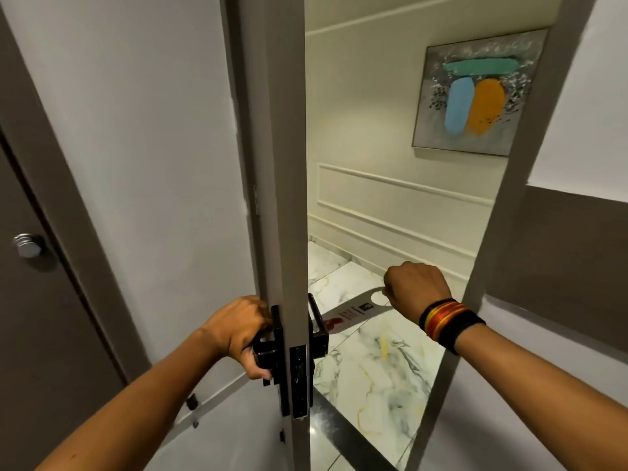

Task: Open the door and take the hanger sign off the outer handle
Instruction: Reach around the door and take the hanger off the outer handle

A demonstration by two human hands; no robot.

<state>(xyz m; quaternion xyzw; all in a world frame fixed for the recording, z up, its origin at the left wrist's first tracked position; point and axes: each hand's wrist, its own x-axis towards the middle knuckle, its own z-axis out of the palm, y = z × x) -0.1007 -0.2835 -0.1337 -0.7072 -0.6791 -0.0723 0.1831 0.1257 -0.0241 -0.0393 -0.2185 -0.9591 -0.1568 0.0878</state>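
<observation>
The grey door (170, 164) stands partly open, its edge facing me. My left hand (239, 331) is closed around the black inner handle (265, 351). On the far side of the door sits the black outer handle (317, 326). My right hand (416, 288), with a striped wristband, pinches the hooked end of the grey hanger sign (353, 312). The sign hangs flat in the air just right of the outer handle, its lower end with a red mark close to the handle.
The door frame (509, 198) rises on the right of the gap. Beyond it lie a marble floor (380, 368) and a cream panelled wall with a painting (475, 96). A dark door with a round metal knob (29, 244) is at the far left.
</observation>
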